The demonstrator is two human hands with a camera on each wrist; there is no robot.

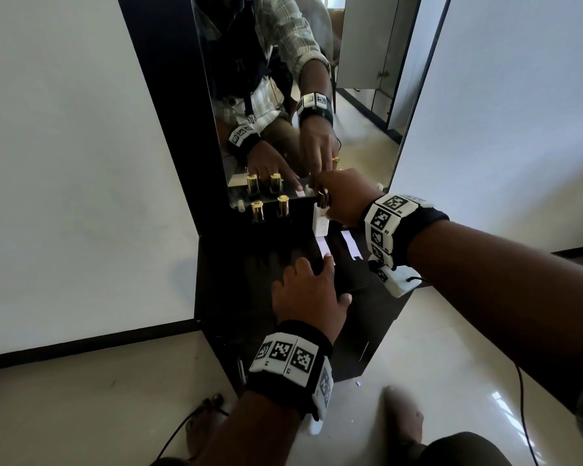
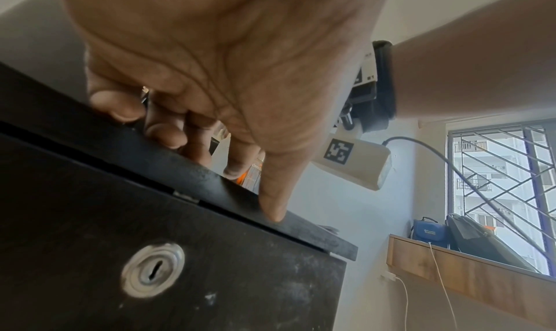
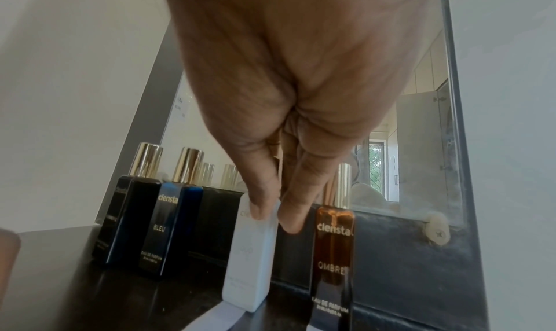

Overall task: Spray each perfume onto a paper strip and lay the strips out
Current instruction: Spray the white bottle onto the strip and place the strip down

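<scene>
White walls flank a tall mirror fixed above a dark cabinet top, where the work lies.

At about ten o'clock on that top stand two dark bottles with gold caps: a black bottle, its label unreadable, and beside it a blue bottle marked "clensta", "BLEU", "EAU DE PARFUM". Nearer the person, at six o'clock, the left hand lies flat with fingers spread and straight, holding nothing; its index fingertip presses the near end of a paper strip that runs lengthwise toward twelve o'clock.

At that strip's far end stands the white bottle, upright, its base touching or just over the paper; its faint lettering is too pale to read. The right hand comes down on it from above, thumb and forefinger pinching the upper body just under the cap. This hand is plainly the nearer one, and any lift should go straight up along the bottle's long axis.

Just at three o'clock of it stands an amber bottle reading "clensta", "OMBRE", "EAU DE PARFUM". Another strip lies further right.
</scene>
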